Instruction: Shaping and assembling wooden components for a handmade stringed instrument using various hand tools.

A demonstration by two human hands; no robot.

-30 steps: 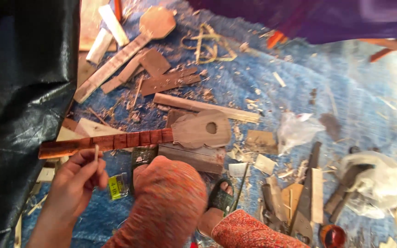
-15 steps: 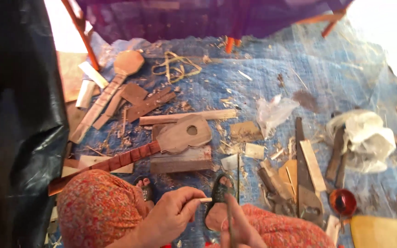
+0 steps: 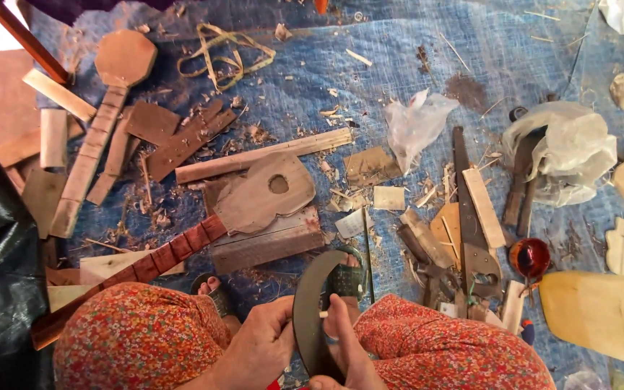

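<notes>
From the head camera, both hands close on a dark curved blade at the near edge of the blue tarp: left hand gripping its side, right hand pinching beside a small pale peg. A small wooden guitar lies just beyond; a handsaw lies rightward. The blade's lower end is hidden

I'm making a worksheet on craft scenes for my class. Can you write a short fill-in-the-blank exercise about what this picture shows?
1. The left hand and right hand hold a dark curved ____ blade.
2. The small wooden stringless instrument body has one round ____ in it.
3. The handsaw lies on a ____ woven tarp.
4. The person's trousers have an orange ____ pattern.

Missing words: sickle; hole; blue; floral
</notes>
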